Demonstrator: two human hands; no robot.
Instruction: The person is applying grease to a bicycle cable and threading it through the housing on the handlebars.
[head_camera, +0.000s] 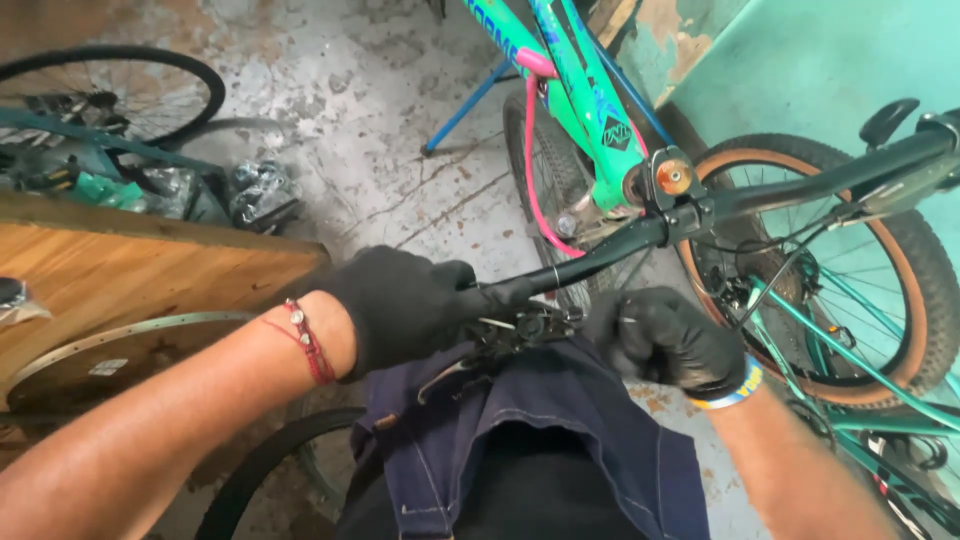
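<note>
My left hand (395, 305), in a black glove, is closed around the near end of a black handlebar (600, 255) of a bright green bicycle (585, 110). Just below the bar sits a brake lever clamp (530, 325) with a silver lever (450, 375) hanging under it. My right hand (665, 340), also in a black glove, is clenched in a fist right beside the clamp; a thin tool seems to run from it toward the clamp, but I cannot make it out clearly. An orange reflector (673, 178) sits at the bar's middle.
A wooden board (130, 265) with a metal rim (120, 335) lies at the left. A second teal bicycle with a tan-walled tyre (915, 290) stands at the right. A wheel (130, 90) and plastic-wrapped parts (260, 190) lie on the concrete floor. A black tyre (265, 465) is near my legs.
</note>
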